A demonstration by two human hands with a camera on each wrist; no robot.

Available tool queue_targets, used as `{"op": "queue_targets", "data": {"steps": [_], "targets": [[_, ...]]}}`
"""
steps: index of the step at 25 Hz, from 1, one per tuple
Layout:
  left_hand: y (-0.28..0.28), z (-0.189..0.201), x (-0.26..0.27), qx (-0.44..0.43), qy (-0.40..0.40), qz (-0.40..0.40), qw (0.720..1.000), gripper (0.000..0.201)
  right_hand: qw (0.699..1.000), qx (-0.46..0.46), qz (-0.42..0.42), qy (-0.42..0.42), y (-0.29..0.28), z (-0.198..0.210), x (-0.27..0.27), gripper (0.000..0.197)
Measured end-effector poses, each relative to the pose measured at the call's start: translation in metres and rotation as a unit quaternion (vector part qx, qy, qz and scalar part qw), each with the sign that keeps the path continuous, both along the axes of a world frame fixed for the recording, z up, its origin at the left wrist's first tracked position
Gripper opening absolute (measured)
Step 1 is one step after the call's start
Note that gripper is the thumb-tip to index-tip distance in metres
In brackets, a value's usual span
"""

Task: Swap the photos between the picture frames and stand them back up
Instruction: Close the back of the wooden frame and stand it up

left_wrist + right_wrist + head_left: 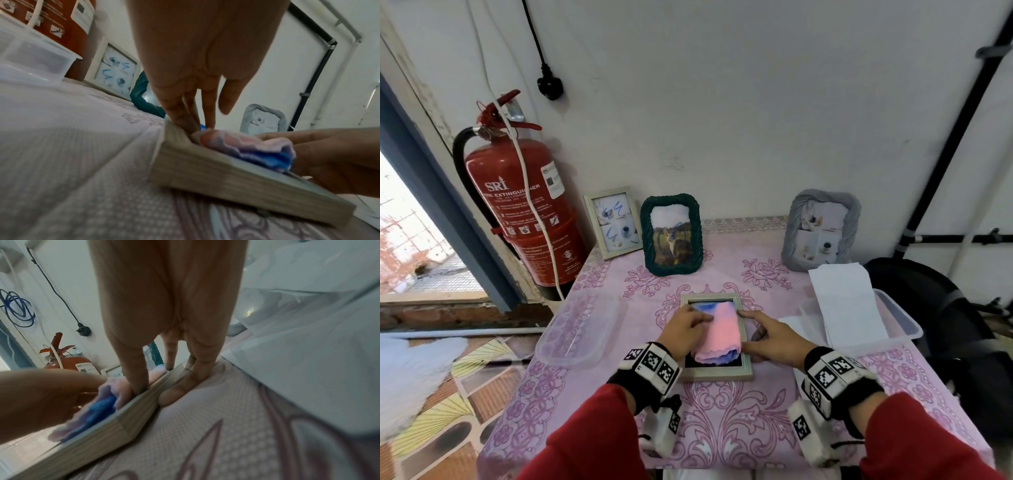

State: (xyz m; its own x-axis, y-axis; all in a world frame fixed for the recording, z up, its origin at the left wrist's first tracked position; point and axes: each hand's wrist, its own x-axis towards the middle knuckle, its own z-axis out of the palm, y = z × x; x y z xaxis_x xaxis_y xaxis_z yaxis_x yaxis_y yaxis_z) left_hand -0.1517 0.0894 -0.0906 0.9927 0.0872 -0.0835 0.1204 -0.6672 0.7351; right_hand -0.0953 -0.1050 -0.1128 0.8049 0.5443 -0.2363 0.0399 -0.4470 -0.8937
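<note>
A pale wooden picture frame (717, 373) lies flat on the pink patterned tablecloth, in front of me. A folded pink and blue cloth (722, 332) lies on its glass. My left hand (688, 325) presses down on the cloth with straight fingers (185, 116), near the frame's left inner edge. My right hand (763, 334) pinches the frame's right rail (127, 418), thumb on the inner lip and fingers along the outside on the table. At the back stand three frames: a white one (613, 222), a dark green rope one (671, 234) and a grey one (820, 229).
A clear plastic container (578, 329) sits left of the flat frame. A clear tub (900, 318) with white papers sits to the right. A red fire extinguisher (517, 205) stands off the table's left rear corner. The wall is directly behind.
</note>
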Motion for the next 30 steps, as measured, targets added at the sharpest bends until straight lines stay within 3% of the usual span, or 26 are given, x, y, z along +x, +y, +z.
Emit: {"op": "queue_targets", "data": {"steps": [2,4,7,12,15,16,18,20,21,23,25,27,30], "targets": [[0.004,0.0,-0.002,0.031,-0.008,-0.023,0.999,0.036,1.0,0.005,-0.004,0.022,0.0,0.003,0.0,0.066],[0.005,0.0,-0.004,0.119,-0.003,-0.05,0.992,0.046,0.998,0.018,-0.019,0.055,0.002,0.006,0.001,0.059],[0.003,-0.005,-0.009,0.21,0.055,-0.101,0.971,0.066,0.993,0.037,-0.051,0.104,0.004,0.011,-0.001,0.053],[0.015,-0.001,-0.015,0.159,0.079,-0.132,0.975,0.092,0.999,-0.014,-0.016,0.049,0.006,0.018,-0.008,0.048],[0.033,0.008,-0.015,0.162,0.115,-0.133,0.971,0.114,0.993,-0.012,-0.051,0.105,0.008,0.028,-0.008,0.052],[0.038,0.01,-0.016,0.174,0.133,-0.142,0.965,0.119,0.994,-0.044,-0.062,0.081,0.01,0.031,-0.007,0.056],[0.047,0.009,-0.017,0.183,0.149,-0.166,0.957,0.122,0.983,-0.149,-0.055,-0.088,0.016,0.035,-0.005,0.06],[0.05,0.007,-0.018,0.152,0.144,-0.178,0.962,0.121,0.947,-0.182,0.009,-0.264,0.028,0.041,-0.008,0.055],[0.051,0.006,-0.019,0.139,0.133,-0.178,0.965,0.12,0.928,-0.196,0.069,-0.309,0.036,0.042,-0.009,0.053],[0.051,0.002,-0.021,0.124,0.11,-0.174,0.971,0.12,0.886,-0.258,0.193,-0.332,0.048,0.037,-0.011,0.057],[0.053,-0.001,-0.021,0.107,0.096,-0.164,0.976,0.12,0.858,-0.32,0.251,-0.314,0.051,0.032,-0.008,0.062],[0.054,-0.003,-0.021,0.096,0.093,-0.159,0.978,0.121,0.862,-0.319,0.243,-0.31,0.05,0.034,-0.002,0.056],[0.056,-0.003,-0.019,0.095,0.096,-0.165,0.977,0.121,0.873,-0.277,0.229,-0.329,0.057,0.043,0.009,0.023]]}}
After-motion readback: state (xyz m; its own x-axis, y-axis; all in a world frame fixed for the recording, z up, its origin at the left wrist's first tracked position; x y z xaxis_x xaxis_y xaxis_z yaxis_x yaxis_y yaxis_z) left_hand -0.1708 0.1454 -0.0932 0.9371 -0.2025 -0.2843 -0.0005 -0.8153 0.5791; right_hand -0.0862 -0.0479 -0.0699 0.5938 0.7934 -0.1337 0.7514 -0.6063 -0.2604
